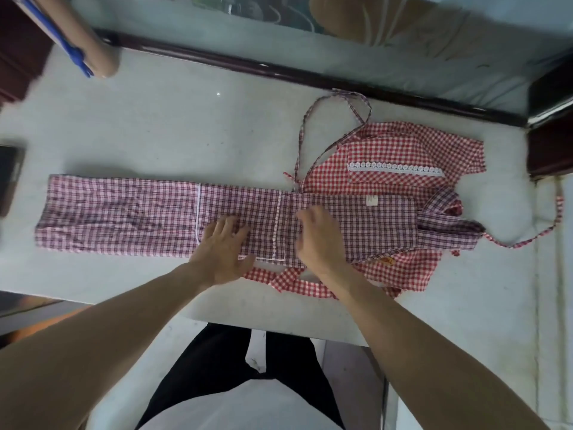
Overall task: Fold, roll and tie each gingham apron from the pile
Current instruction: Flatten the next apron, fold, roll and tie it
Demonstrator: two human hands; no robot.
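My left hand [224, 247] and right hand [319, 240] press flat, fingers spread, on the folded plaid apron [124, 217] along the counter's [161, 131] near edge. Its right end overlaps the red gingham apron [403, 156]; a dark phone [9, 178] sits at the left edge.

both bare forearms reach forward from the bottom corners and converge toward the middle. the left hand [224, 251] lies palm down, fingers straight and slightly spread, pointing up and to the right, the thumb out along the near side. the right hand [319, 240] lies just beside it, also palm down, fingers extended and pointing up and to the left, the knuckles a little raised. the two hands are near each other but apart, fingertips angled toward one another. both wrists are low and roughly straight with the forearms. neither hand curls round anything.
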